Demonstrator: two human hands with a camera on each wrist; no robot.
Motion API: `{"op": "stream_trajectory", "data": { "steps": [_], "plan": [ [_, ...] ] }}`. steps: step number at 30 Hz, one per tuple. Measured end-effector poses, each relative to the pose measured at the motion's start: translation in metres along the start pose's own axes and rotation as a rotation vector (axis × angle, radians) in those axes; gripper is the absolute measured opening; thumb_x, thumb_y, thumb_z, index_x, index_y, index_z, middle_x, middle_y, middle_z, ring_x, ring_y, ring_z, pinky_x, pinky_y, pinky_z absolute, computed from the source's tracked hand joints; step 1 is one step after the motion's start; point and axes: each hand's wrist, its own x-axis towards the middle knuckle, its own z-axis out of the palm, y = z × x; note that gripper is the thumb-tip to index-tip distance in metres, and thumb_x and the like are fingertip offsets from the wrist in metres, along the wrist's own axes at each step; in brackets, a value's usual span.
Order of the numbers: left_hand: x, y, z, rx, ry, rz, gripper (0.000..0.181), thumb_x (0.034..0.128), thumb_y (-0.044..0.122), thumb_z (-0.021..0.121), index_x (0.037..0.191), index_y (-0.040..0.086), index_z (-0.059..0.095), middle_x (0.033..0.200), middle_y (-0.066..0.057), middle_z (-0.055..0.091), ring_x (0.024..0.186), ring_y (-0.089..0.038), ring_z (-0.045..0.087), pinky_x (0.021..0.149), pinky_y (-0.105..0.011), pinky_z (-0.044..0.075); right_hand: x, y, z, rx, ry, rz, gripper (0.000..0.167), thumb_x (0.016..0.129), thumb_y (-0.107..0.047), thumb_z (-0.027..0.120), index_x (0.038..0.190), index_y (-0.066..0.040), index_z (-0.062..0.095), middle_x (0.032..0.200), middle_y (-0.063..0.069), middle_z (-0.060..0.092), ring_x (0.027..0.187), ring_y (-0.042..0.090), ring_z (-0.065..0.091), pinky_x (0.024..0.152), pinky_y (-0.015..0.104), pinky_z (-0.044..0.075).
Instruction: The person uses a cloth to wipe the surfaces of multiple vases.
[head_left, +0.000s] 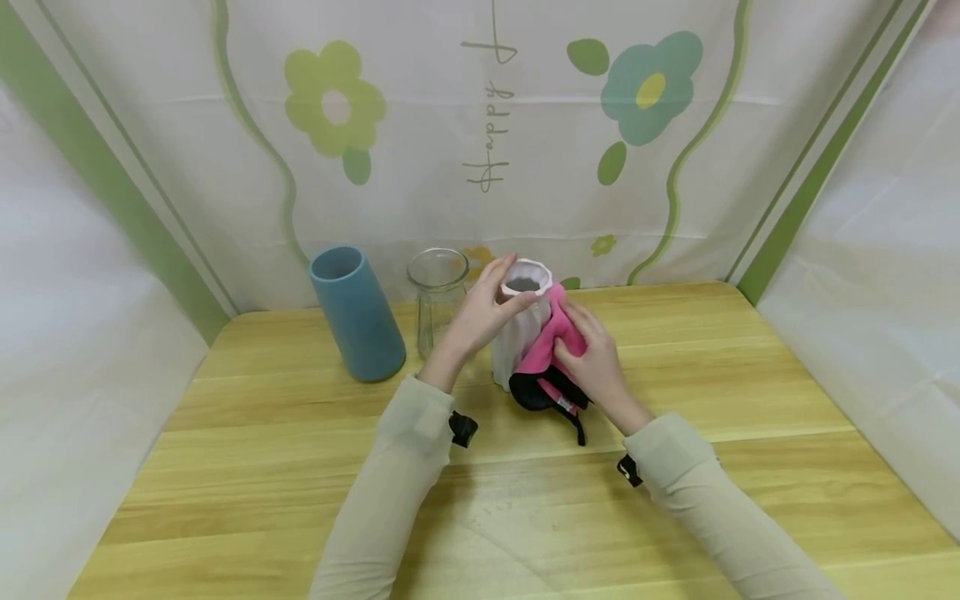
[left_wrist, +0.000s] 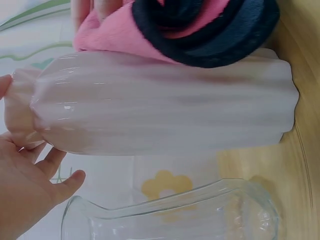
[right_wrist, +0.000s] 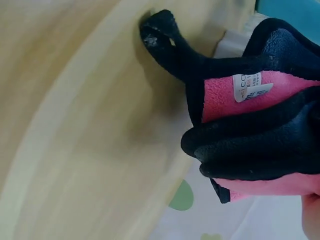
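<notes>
A white, wavy-ribbed vase stands on the table, its scalloped mouth facing up. My left hand holds it at the neck, with the thumb on the near side of the rim and fingers at the far side. A pink cloth with black edging is bunched in my right hand, which presses it against the vase's right side. In the left wrist view the cloth touches the vase wall. The cloth's black loop and white label hang free in the right wrist view.
Left of the vase stands a clear glass vase, close to my left hand. Farther left is a tall blue vase. A flower-patterned curtain rises behind the wooden table, with white fabric on both sides.
</notes>
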Motion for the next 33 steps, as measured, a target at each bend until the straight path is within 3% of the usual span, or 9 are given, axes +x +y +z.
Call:
{"op": "stream_trajectory", "data": {
  "steps": [4, 10, 14, 19, 24, 33],
  "plan": [
    [0.001, -0.001, 0.001, 0.007, 0.009, -0.003, 0.074, 0.0919, 0.044, 0.057, 0.153, 0.021, 0.023, 0.159, -0.001, 0.023, 0.129, -0.029, 0.047, 0.106, -0.049, 0.04, -0.004, 0.005, 0.002, -0.042, -0.05, 0.033, 0.054, 0.084, 0.0, 0.063, 0.136, 0.001, 0.05, 0.138, 0.024, 0.049, 0.128, 0.041, 0.047, 0.105, 0.052, 0.041],
    [0.004, 0.0, 0.003, 0.059, 0.031, -0.025, 0.081, 0.0856, 0.054, 0.062, 0.152, 0.027, 0.025, 0.159, 0.001, 0.022, 0.134, -0.029, 0.042, 0.104, -0.052, 0.04, -0.01, 0.014, 0.003, -0.154, -0.199, 0.126, 0.053, 0.085, -0.004, 0.062, 0.136, 0.002, 0.05, 0.135, 0.027, 0.051, 0.125, 0.041, 0.05, 0.102, 0.052, 0.042],
    [0.003, 0.0, 0.005, 0.07, 0.058, -0.032, 0.082, 0.0835, 0.056, 0.064, 0.151, 0.029, 0.027, 0.158, 0.002, 0.021, 0.135, -0.03, 0.038, 0.103, -0.054, 0.04, -0.011, 0.015, 0.004, -0.177, -0.227, 0.144, 0.053, 0.084, -0.003, 0.062, 0.135, 0.004, 0.05, 0.135, 0.029, 0.051, 0.123, 0.042, 0.051, 0.1, 0.052, 0.044],
    [0.003, 0.0, 0.008, 0.093, 0.109, -0.019, 0.076, 0.0854, 0.052, 0.064, 0.149, 0.025, 0.034, 0.152, -0.001, 0.025, 0.136, -0.028, 0.033, 0.104, -0.052, 0.039, -0.009, 0.01, 0.002, -0.136, -0.181, 0.133, 0.054, 0.084, -0.002, 0.063, 0.136, 0.002, 0.05, 0.137, 0.026, 0.05, 0.127, 0.042, 0.048, 0.103, 0.053, 0.042],
    [0.004, 0.001, 0.007, 0.133, 0.151, -0.009, 0.075, 0.0836, 0.049, 0.067, 0.147, 0.02, 0.04, 0.149, -0.005, 0.033, 0.133, -0.027, 0.038, 0.103, -0.048, 0.042, -0.002, 0.002, -0.001, -0.104, -0.08, 0.041, 0.053, 0.082, 0.002, 0.064, 0.133, 0.004, 0.053, 0.135, 0.026, 0.052, 0.125, 0.041, 0.05, 0.103, 0.052, 0.043],
    [0.004, 0.003, 0.003, 0.127, 0.131, -0.03, 0.076, 0.083, 0.045, 0.069, 0.147, 0.018, 0.039, 0.147, -0.005, 0.037, 0.126, -0.025, 0.047, 0.099, -0.042, 0.046, 0.007, -0.013, -0.006, -0.037, 0.035, -0.026, 0.052, 0.082, 0.005, 0.064, 0.133, 0.003, 0.053, 0.133, 0.025, 0.053, 0.12, 0.039, 0.054, 0.096, 0.05, 0.048]
  ]
}}
